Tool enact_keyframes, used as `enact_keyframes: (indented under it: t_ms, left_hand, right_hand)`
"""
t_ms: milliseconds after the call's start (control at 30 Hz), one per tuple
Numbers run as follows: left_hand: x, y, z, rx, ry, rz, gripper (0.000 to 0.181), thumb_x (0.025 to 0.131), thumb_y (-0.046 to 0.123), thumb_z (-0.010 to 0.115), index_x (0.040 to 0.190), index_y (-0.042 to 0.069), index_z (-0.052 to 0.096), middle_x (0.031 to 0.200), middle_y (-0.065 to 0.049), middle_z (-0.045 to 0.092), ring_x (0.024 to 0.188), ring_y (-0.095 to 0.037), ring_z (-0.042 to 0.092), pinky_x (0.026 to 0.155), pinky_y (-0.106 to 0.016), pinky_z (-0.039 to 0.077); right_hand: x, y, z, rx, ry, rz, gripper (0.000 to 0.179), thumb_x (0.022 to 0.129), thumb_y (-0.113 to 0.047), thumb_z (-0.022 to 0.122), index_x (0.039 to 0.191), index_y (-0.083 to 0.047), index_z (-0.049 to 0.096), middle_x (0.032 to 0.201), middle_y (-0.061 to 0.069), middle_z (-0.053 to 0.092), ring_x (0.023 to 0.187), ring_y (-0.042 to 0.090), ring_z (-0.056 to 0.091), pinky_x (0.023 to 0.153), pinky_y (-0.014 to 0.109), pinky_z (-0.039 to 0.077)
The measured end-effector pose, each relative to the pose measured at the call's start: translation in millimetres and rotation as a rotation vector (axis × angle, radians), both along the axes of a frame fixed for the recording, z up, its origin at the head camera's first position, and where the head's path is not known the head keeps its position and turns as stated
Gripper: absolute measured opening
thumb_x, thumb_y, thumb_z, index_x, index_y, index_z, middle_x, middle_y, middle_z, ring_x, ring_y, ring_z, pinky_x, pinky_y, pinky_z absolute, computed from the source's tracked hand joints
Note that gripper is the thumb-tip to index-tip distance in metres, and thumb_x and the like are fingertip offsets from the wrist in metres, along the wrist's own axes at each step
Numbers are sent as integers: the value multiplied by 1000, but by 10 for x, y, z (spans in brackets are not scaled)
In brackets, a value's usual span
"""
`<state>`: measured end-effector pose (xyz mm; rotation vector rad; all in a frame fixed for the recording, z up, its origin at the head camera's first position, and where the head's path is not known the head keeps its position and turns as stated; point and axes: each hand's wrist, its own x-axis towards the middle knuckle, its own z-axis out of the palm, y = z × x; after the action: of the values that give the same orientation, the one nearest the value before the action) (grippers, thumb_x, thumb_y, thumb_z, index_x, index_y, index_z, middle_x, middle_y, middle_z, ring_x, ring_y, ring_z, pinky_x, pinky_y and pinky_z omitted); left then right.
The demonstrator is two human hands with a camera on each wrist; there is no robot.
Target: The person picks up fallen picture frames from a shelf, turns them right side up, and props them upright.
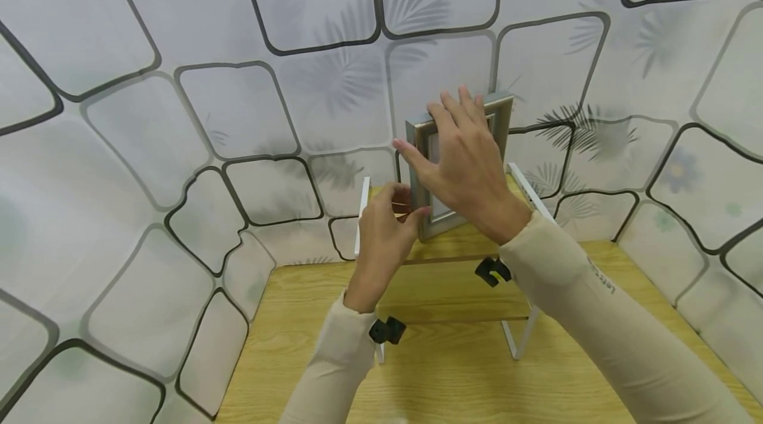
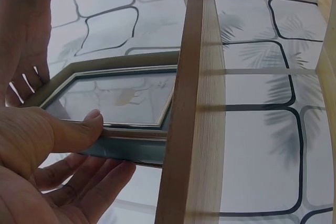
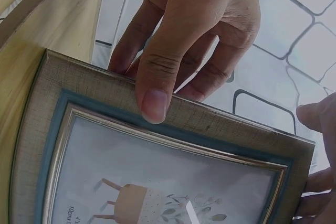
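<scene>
A picture frame (image 1: 503, 116) with a grey-brown border and blue-grey inner edge stands upright on a wooden shelf (image 1: 429, 251). My left hand (image 1: 384, 238) grips its left side low down. In the left wrist view, the thumb of that hand (image 2: 58, 140) lies on the front, with the fingers around the side. My right hand (image 1: 467, 165) rests at the frame's top, fingers extended over the edge and thumb spread toward the left corner. The right wrist view shows a printed vase with plants (image 3: 142, 203) behind the glazing; only part of the right hand (image 3: 323, 135) appears there.
White metal legs (image 1: 517, 341) carry the shelf, which stands on a wood-grain table (image 1: 441, 377). Patterned fabric (image 1: 334, 106) surrounds the table at the back and sides. Small black mounts (image 1: 387, 330) sit at both wrists.
</scene>
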<state>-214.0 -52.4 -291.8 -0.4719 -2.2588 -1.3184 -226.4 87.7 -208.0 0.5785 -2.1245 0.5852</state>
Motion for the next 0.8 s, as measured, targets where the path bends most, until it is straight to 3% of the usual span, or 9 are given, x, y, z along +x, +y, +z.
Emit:
enact_keyframes:
  t_ms: [333,800]
  left_hand:
    - [26,27,-7,-21,24,5,34,87,16,82,110,1,64,104,-9,71,91,-21,73,75,-22,58]
    - [65,82,3,-41,31,25,34,85,21,84,105,3,65,97,-8,72,84,-18,72,72,-22,58]
  right_hand:
    - [15,9,9,0,-47,2,80,93,-49,71,139,14,51,148,34,43,147,46,28,124,44,9]
    - [27,39,26,-26,-98,-3,89,91,-52,72,141,17,45,153,36,34,150,43,21,122,49,19]
